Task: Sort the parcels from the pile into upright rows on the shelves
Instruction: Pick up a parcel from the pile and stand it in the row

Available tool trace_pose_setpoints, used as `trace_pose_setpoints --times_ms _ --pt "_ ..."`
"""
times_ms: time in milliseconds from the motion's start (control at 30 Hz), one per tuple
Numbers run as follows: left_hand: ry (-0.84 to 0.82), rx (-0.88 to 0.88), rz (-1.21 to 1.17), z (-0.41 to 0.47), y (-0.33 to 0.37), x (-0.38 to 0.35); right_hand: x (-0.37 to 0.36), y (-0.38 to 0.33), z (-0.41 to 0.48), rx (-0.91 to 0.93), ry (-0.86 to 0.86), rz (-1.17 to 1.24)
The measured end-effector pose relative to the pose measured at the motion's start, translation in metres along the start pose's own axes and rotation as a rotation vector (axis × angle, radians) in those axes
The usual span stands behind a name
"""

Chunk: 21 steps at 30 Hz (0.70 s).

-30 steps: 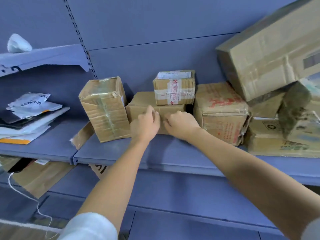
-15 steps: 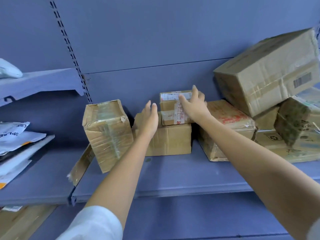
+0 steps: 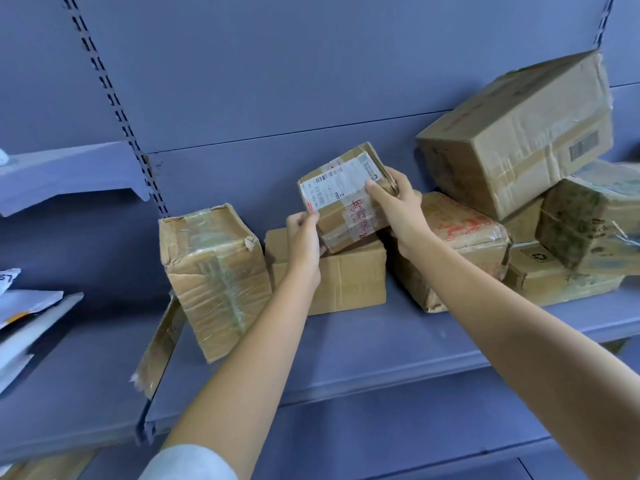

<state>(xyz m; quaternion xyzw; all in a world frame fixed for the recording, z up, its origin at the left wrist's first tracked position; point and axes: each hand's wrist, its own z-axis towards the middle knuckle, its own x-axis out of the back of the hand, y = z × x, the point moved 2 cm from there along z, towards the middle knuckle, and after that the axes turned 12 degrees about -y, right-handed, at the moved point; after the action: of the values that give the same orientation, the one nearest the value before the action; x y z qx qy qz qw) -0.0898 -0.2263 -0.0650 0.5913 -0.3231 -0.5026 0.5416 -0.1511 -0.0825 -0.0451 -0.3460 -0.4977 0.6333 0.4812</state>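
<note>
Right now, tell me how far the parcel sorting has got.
Done: a taped box stands upright on the shelf, a plain box beside it. In hand: both the left hand and right hand hold the labelled parcel tilted above the plain box. Left: the jumbled pile at right, big box leaning.

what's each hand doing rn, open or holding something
Left hand: holding the small labelled parcel at its lower left corner.
Right hand: holding the same parcel by its right edge, thumb on the front.
</note>
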Motion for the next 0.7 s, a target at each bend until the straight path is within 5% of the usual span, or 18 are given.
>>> trace_pose_setpoints --times_ms 200,367,567,700 --pt "-0.179 -0.034 -0.058 -0.027 -0.011 0.008 0.005 0.005 -0.011 0.123 0.077 0.174" --pt "0.058 -0.113 -0.054 -0.022 -0.009 0.034 0.012 0.002 -0.027 0.149 -0.024 0.313" --pt "-0.427 -0.03 0.001 -0.024 -0.02 0.029 0.001 0.002 -0.054 0.155 -0.159 0.22" --pt "-0.363 -0.043 -0.062 -0.035 -0.03 0.026 -0.005 0.006 -0.07 0.144 -0.175 0.194"
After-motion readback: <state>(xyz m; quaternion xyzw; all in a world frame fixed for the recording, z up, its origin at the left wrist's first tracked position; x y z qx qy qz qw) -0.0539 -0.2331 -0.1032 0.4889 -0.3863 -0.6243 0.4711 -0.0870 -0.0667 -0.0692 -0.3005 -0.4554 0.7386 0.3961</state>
